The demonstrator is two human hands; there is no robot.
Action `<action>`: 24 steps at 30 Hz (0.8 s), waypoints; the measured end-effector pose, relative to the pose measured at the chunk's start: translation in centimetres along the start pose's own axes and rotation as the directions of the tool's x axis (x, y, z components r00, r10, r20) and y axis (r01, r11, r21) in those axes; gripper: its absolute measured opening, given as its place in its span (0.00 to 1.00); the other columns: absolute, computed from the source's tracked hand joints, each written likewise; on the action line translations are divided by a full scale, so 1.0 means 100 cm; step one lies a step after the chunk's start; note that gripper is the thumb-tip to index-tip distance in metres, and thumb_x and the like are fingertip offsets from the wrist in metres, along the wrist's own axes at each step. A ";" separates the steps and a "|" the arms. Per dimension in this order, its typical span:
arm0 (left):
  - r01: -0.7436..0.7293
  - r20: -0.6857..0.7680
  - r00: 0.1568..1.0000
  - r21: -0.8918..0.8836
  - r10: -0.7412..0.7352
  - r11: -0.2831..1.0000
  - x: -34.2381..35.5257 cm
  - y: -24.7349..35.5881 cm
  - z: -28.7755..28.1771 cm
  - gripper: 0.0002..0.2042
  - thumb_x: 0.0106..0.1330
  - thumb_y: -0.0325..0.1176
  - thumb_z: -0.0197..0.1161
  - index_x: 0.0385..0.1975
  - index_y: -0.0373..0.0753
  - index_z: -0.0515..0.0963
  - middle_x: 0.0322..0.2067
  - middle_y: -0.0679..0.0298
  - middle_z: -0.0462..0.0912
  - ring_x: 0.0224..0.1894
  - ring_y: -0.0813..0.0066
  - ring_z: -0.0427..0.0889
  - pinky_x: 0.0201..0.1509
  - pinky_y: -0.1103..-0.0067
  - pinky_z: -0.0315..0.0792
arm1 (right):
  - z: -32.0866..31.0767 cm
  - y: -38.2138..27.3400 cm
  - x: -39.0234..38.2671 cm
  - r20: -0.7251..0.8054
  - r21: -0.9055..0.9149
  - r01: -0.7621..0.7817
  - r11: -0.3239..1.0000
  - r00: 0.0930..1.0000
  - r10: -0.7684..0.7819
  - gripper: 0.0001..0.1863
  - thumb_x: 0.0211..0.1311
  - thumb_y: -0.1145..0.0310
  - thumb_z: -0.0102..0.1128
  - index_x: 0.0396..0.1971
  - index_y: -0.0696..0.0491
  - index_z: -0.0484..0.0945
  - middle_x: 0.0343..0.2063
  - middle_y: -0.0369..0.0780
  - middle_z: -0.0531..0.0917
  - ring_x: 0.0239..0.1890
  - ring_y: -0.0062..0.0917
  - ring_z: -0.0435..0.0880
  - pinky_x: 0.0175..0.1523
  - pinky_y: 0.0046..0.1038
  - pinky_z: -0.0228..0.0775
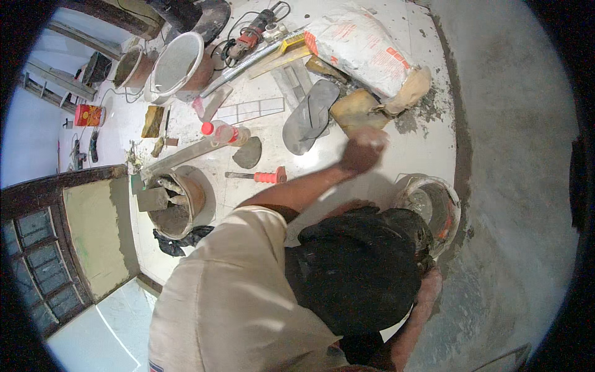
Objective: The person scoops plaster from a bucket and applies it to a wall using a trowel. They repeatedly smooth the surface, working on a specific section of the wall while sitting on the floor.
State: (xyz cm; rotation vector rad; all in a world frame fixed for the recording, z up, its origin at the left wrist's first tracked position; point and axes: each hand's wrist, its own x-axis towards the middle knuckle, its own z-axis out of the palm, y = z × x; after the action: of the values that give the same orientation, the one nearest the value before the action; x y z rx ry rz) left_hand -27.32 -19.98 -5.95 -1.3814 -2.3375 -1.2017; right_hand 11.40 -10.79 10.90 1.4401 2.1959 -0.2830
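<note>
My left hand (pixel 364 150) is stretched out over the pale floor, blurred, beside a tan, sponge-like piece (pixel 358 110). Its fingers are smeared, so I cannot make out whether it grips anything. Close to it lies a grey flip-flop (pixel 310 116). My right hand (pixel 430 274) is low at the right, beside a bucket (pixel 457 208) holding grey wet mix. Its fingers are hidden behind my dark-clothed leg (pixel 353 273). Left of my forearm, a red-handled chisel (pixel 268 176) lies on the floor.
A torn white sack (pixel 362 46) lies at the top right, near an angle grinder (pixel 248 38). Buckets (pixel 201 53) stand at the upper left. Nearer are a red-capped bottle (pixel 224 132) and another bucket (pixel 199 197) with gloves. A grey wall (pixel 514 155) rises on the right.
</note>
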 end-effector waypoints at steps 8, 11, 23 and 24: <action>0.505 0.085 0.827 0.325 -0.556 0.800 -0.023 -0.095 -0.127 0.44 0.52 0.43 0.76 0.71 0.40 0.63 0.58 0.37 0.71 0.60 0.38 0.73 0.63 0.52 0.69 | -0.025 -0.030 -0.002 0.139 0.166 -0.195 0.967 0.975 0.173 0.19 0.72 0.54 0.58 0.53 0.50 0.82 0.45 0.54 0.86 0.48 0.50 0.86 0.50 0.49 0.78; 0.513 0.264 0.760 0.316 -0.594 0.798 -0.038 -0.109 -0.130 0.45 0.51 0.44 0.77 0.71 0.40 0.63 0.55 0.41 0.72 0.56 0.42 0.75 0.56 0.51 0.72 | -0.019 -0.023 -0.003 0.051 0.088 -0.039 0.995 0.998 0.035 0.22 0.71 0.50 0.59 0.49 0.55 0.84 0.43 0.54 0.87 0.49 0.49 0.86 0.50 0.48 0.79; 0.572 0.083 0.768 0.357 -0.635 0.738 -0.040 -0.087 -0.126 0.53 0.47 0.49 0.79 0.70 0.27 0.59 0.50 0.45 0.73 0.55 0.47 0.72 0.59 0.56 0.66 | -0.016 -0.024 -0.029 -0.055 0.099 0.138 0.986 0.990 -0.133 0.25 0.68 0.51 0.56 0.44 0.62 0.83 0.36 0.46 0.88 0.35 0.37 0.84 0.43 0.39 0.71; 0.586 0.096 0.748 0.369 -0.656 0.722 -0.036 -0.088 -0.121 0.52 0.47 0.49 0.79 0.69 0.27 0.59 0.50 0.45 0.73 0.54 0.47 0.73 0.58 0.56 0.66 | -0.015 -0.021 -0.031 -0.044 0.118 0.086 0.989 0.996 -0.082 0.25 0.69 0.51 0.56 0.43 0.61 0.83 0.36 0.46 0.88 0.35 0.38 0.84 0.42 0.40 0.71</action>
State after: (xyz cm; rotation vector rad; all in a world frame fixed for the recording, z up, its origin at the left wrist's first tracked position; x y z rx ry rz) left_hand -35.22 -33.12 -4.71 -0.6365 -3.1327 -0.7366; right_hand 10.09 -13.48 13.50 1.4284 2.3095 -0.4266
